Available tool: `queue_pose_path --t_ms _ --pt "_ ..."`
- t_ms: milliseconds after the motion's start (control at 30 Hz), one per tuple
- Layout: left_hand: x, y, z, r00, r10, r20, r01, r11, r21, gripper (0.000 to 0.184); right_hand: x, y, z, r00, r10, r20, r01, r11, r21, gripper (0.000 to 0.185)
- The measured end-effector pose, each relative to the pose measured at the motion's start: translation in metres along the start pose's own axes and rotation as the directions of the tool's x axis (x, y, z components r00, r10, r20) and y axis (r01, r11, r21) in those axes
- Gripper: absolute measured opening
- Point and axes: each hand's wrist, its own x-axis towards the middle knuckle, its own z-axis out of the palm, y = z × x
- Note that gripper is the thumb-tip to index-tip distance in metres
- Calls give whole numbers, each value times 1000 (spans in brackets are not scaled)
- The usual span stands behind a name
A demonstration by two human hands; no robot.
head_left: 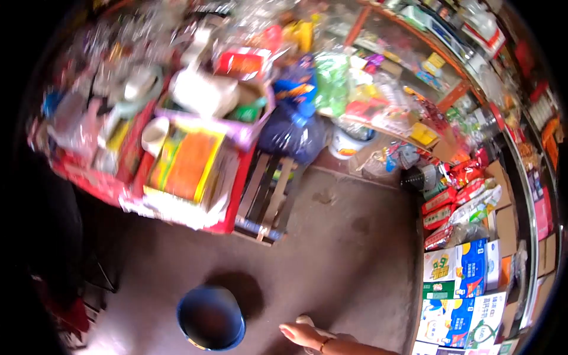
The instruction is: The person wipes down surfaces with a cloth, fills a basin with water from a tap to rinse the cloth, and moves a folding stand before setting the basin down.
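My right hand reaches in from the bottom edge, with a thin bracelet at the wrist. Its fingers point left and look loosely stretched, with nothing visible in them. A pale thing, perhaps a shoe, shows just behind the hand; whether they touch is unclear. To the left, apart from the hand, a blue bucket stands on the floor with a dark, blurred inside. My left hand is out of view.
A red-covered table at upper left bears packages, a white cup and an orange-yellow box. A slatted crate stands beside it. Milk cartons and red packets line the right shelves. A white bucket stands at the back.
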Motion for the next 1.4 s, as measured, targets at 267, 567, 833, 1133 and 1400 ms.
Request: queue_pose_path --t_ms 267,567,833,1133,1400 --pt "96 228 71 992 -30 122 49 987 -155 43 -226 -3 -164 677 735 47 -566 477 672 22" --pt "178 459 229 906 46 421 -16 997 -73 49 -288 42 -492 730 670 -135 -580 712 397 17" --pt "271 533 283 899 3 439 42 995 -93 54 -243 79 -774 710 338 -618 -328 935 134 20" --pt "374 559 230 998 53 14 -46 946 -320 60 -234 137 -1101 342 425 -838 -375 880 293 34" --pt "497 605 289 937 -41 -348 -112 905 -410 37 -187 237 -1346 336 97 -937 -696 695 -178 49"
